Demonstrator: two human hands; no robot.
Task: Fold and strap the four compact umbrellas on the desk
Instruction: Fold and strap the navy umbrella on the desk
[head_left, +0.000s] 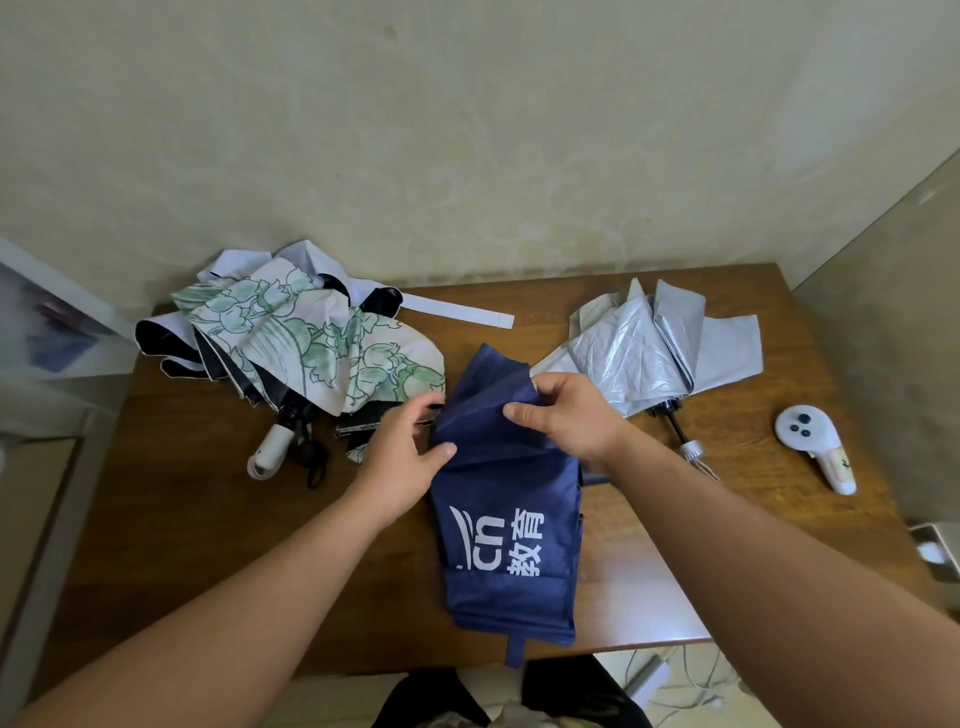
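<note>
While the navy umbrella (506, 499) lies lengthwise at the middle of the counter (208, 519), its strap tab hanging past the near edge, I have both hands on its far end. My left hand (402, 449) has thumb and fingers curled onto the left edge of the canopy cloth, and my right hand (563, 418) pinches a loose panel at the top, fingers folded over it.

I judge this cloth thin, light and slippery, soft enough to slide out of a loose pinch, with stiff ribs underneath that give each pleat its line. The best hold, to my mind, is on the panel edges near the ribs, smoothing each flap flat round the shaft before reaching for the strap (515, 650).

To the left, the green floral umbrella (322, 343) sits rumpled on top of a white-and-black one (171, 338), handles toward me. To the right lies the silver umbrella (654, 353), half collapsed, well apart from a white controller (815, 447). None of these three looks strapped.
</note>
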